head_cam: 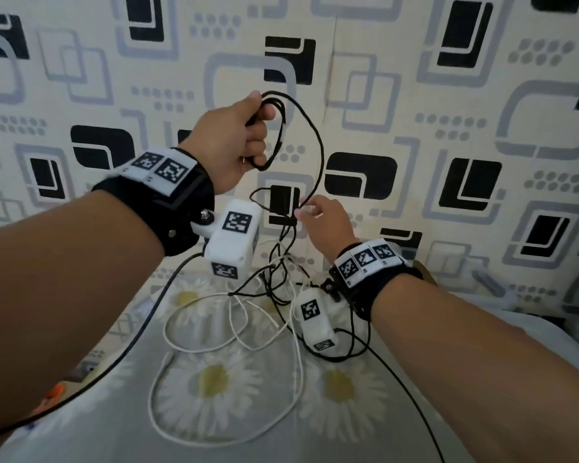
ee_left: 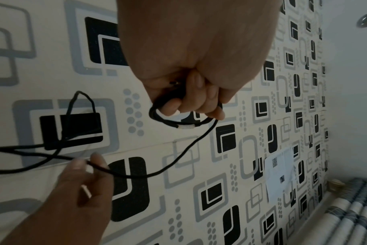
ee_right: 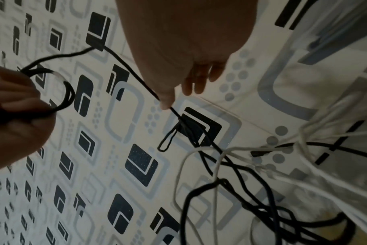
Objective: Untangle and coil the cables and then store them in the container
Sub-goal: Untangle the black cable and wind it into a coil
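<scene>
My left hand [head_cam: 244, 135] is raised before the wall and grips a few small loops of a black cable [head_cam: 316, 142]; in the left wrist view the fingers [ee_left: 199, 102] curl round the coil [ee_left: 174, 122]. From there the cable arcs down to my right hand [head_cam: 310, 210], which pinches it between thumb and fingertips [ee_right: 166, 104]. Below, the black cable runs into a tangle [head_cam: 274, 282] with a white cable [head_cam: 234, 329] lying in loops on the bed. No container shows.
A daisy-print sheet [head_cam: 214, 396] covers the bed. The patterned wall [head_cam: 448, 128] stands close behind the hands. A thick black lead [head_cam: 141, 332] trails from the left wrist camera, another [head_cam: 411, 399] from the right. Striped bedding [ee_left: 352, 215] lies to one side.
</scene>
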The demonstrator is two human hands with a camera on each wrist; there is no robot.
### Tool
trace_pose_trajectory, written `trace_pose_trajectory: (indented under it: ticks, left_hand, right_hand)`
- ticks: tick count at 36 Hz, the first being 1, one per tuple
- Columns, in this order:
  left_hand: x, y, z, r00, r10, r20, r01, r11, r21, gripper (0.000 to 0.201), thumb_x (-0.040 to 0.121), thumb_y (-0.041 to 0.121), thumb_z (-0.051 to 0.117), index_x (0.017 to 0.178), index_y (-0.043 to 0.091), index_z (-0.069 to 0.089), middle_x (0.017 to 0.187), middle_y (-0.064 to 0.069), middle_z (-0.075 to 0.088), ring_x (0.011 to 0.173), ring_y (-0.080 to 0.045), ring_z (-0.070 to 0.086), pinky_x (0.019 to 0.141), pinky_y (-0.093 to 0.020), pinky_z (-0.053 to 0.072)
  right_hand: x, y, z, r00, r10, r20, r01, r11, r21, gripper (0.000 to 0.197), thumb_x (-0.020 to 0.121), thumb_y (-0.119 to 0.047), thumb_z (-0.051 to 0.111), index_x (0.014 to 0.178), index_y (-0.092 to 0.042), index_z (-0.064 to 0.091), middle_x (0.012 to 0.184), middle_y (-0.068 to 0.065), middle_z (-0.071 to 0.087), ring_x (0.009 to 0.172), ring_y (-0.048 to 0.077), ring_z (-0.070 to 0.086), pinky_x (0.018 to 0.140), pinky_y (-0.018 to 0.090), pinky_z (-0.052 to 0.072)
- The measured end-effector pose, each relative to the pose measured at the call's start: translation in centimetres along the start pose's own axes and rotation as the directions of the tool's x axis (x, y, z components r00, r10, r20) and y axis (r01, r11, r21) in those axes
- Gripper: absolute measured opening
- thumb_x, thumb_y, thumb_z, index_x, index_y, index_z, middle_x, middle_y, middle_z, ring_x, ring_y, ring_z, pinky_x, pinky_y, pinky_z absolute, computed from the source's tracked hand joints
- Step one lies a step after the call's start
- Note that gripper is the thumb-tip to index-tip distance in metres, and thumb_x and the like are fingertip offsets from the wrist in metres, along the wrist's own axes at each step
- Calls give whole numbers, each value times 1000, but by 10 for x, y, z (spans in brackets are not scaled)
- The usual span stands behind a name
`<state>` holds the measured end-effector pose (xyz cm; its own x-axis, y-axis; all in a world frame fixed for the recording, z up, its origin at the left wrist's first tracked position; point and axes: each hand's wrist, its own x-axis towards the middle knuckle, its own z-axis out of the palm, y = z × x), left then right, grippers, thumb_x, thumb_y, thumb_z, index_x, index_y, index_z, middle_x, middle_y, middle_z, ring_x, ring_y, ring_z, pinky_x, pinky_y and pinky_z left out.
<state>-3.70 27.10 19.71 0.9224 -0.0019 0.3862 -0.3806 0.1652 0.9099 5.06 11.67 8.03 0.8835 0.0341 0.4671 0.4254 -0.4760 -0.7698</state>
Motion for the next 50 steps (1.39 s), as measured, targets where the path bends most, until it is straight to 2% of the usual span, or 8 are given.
trace_pose_trajectory:
  ticks: [7, 16, 21, 25, 31, 40, 45, 50]
  left_hand:
    - [-2, -15, 5, 999, -39, 13, 39, 999, -2, 37, 104, 39, 37, 76, 20, 53, 51, 8, 23, 42, -9, 19, 51, -22, 30]
    - [-7, -42, 7, 985, -171, 0, 167, 961, -220, 39, 104, 38, 36, 70, 21, 45, 49, 10, 23, 39, -9, 18, 46, -20, 29]
    - [-13, -67, 4, 972, -233, 22, 225, 901, -372, 40, 104, 39, 33, 70, 21, 44, 46, 10, 25, 36, -7, 20, 41, -18, 28]
    - [-18, -99, 2, 957, -289, 10, 253, 818, -516, 41, 104, 40, 32, 70, 21, 44, 46, 10, 25, 35, -5, 19, 40, -17, 25]
    - [-27, -144, 2, 945, -325, 15, 255, 709, -657, 43, 103, 41, 32, 69, 19, 45, 45, 10, 25, 33, -5, 19, 39, -18, 22]
    - [-38, -195, -2, 971, -238, 21, 166, 609, -776, 32, 99, 23, 31, 93, 10, 59, 55, 8, 28, 43, -7, 27, 49, -19, 33]
    - [-41, -204, 1, 979, -203, 27, 153, 641, -752, 33, 101, 22, 29, 106, 10, 59, 54, 8, 29, 43, -6, 29, 49, -18, 34]
    - [-41, -210, 7, 988, -149, 31, 134, 756, -641, 31, 103, 22, 28, 112, 13, 57, 56, 9, 32, 45, -5, 30, 50, -17, 36]
  right_hand:
    - [-13, -16, -6, 994, -76, 83, 37, 917, 397, 13, 99, -25, 50, 98, -20, 61, 91, 2, 73, 101, 15, 65, 97, 29, 46]
    - [-33, 1, -17, 989, 80, 124, -143, 723, 676, 17, 102, -12, 36, 88, -12, 45, 61, 5, 39, 61, 20, 48, 75, 32, 51]
    - [-54, 25, -12, 990, 113, 88, -143, 801, 582, 20, 103, -17, 41, 83, -16, 43, 59, -2, 38, 52, 10, 40, 85, 39, 53]
    - [-79, 43, -13, 996, -91, 12, 85, 964, 251, 16, 100, -23, 48, 86, -16, 48, 71, 6, 51, 60, 8, 50, 65, 36, 53]
    - [-97, 66, -6, 979, -152, 139, 136, 983, 121, 19, 97, -21, 55, 79, -15, 51, 56, -10, 43, 48, 3, 35, 49, 16, 31]
    - [-94, 77, -2, 958, -160, 239, 156, 987, 37, 13, 88, -17, 65, 77, -17, 59, 64, 1, 56, 57, 8, 46, 60, 26, 40]
    - [-101, 82, -5, 926, -197, 322, 173, 980, 101, 14, 85, -2, 62, 91, -15, 60, 74, -14, 54, 65, -6, 51, 65, 6, 37]
    - [-101, 89, -7, 891, -269, 366, 267, 962, 56, 27, 87, -2, 61, 111, -13, 65, 91, -8, 55, 83, 8, 55, 77, 16, 44]
